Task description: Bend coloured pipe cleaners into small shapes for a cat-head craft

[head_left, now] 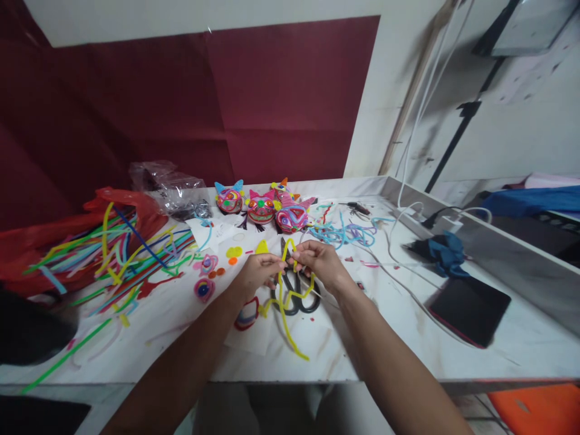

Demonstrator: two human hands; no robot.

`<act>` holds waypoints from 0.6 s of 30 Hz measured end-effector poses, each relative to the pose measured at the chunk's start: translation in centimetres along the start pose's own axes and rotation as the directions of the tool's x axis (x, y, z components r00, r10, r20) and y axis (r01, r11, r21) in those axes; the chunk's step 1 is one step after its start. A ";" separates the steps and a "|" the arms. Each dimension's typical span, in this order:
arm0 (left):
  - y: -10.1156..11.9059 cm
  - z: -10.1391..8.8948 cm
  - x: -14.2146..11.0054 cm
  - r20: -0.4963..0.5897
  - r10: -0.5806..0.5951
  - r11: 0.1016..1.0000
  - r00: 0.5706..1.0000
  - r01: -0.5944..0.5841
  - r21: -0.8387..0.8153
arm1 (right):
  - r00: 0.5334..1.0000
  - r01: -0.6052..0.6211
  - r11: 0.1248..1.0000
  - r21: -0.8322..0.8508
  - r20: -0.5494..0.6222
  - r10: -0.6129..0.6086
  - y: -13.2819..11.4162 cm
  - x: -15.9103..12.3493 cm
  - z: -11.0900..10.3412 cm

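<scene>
Both hands meet over the middle of the table, working on a bent yellow pipe cleaner. My left hand pinches it from the left, and my right hand pinches it from the right. A pointed loop of it rises between the fingertips; one long end hangs toward the table's front edge and another part zigzags to the sides. Under the hands lie black-handled scissors, partly covered. To their left rests a coiled oval piece with a red rim. A yellow pointed piece lies just beyond my left hand.
Several colourful animal-face ornaments stand at the back. A red bag with many pipe cleaners spreads over the left. Blue and purple strands, a white cable and a black tablet-like device lie on the right.
</scene>
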State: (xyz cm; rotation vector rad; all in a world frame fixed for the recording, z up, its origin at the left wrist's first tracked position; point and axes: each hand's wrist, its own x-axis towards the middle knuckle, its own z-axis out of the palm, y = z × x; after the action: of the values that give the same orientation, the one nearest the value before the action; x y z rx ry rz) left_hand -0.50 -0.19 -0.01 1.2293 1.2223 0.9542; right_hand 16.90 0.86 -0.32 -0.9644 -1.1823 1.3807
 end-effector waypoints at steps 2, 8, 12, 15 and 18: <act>0.0 0.1 0.0 0.005 -0.005 1.000 1.000 0.005 -0.004 | 1.000 -0.003 1.000 -0.002 -0.001 0.003 -0.1 -0.1 0.0; 0.0 -0.1 0.0 -0.001 -0.001 1.000 1.000 0.001 -0.015 | 0.999 -0.039 0.998 -0.042 0.014 0.040 -0.7 -0.4 -0.1; 0.0 -0.3 0.1 -0.011 0.007 0.999 1.000 -0.007 -0.035 | 0.996 -0.059 0.994 -0.091 0.061 0.065 -0.8 -0.4 -0.3; 0.0 -0.2 0.1 -0.027 0.023 0.999 0.999 -0.024 -0.041 | 0.992 -0.080 0.991 -0.105 0.084 0.089 -0.7 -0.4 -0.4; 0.0 -0.2 0.1 -0.062 0.042 0.999 0.997 -0.044 -0.031 | 0.992 -0.067 0.994 -0.087 0.101 0.075 -1.0 -0.6 -0.4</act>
State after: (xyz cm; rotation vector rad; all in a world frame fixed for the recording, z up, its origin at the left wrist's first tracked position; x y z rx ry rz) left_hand -0.66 -0.06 0.04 1.2124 1.2274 1.0459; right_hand 17.63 0.27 0.58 -1.0120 -1.3029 1.4627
